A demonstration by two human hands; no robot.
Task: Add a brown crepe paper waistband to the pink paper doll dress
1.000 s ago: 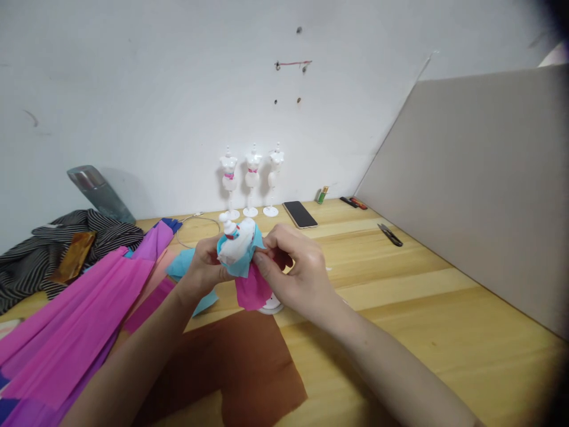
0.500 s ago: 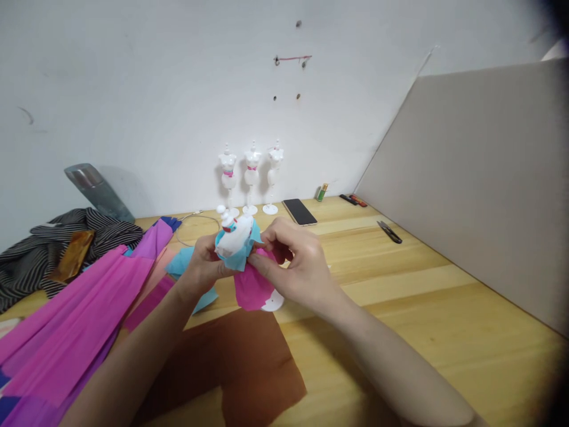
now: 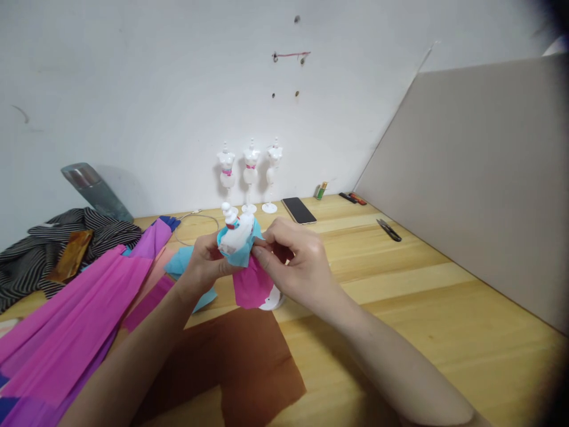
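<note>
A small white dress form (image 3: 237, 237) is held up over the table, tilted. Light blue crepe paper (image 3: 241, 256) wraps its upper body, and a bright pink paper skirt (image 3: 251, 287) hangs below. My left hand (image 3: 205, 261) is closed around the form's left side at the waist. With thumb and fingers together, my right hand (image 3: 297, 255) pinches the edge of the blue paper on the right side. Part of the form's round white base (image 3: 272, 299) shows under the skirt. The fingertips of my right hand partly hide the pinched edge.
Several paper strips, including a pink one (image 3: 89, 320), lie at left. A brown sheet (image 3: 262, 367) lies in front. Behind stand three white dress forms (image 3: 251, 172), a phone (image 3: 299, 210) and a green bottle (image 3: 320, 191). Thread snips (image 3: 389, 230) lie at right; a tumbler (image 3: 98, 190) leans at left.
The dress form has turned a little more upright, its neck knob shifting slightly right. My right hand still pinches at the blue paper, and my left hand keeps its hold.
</note>
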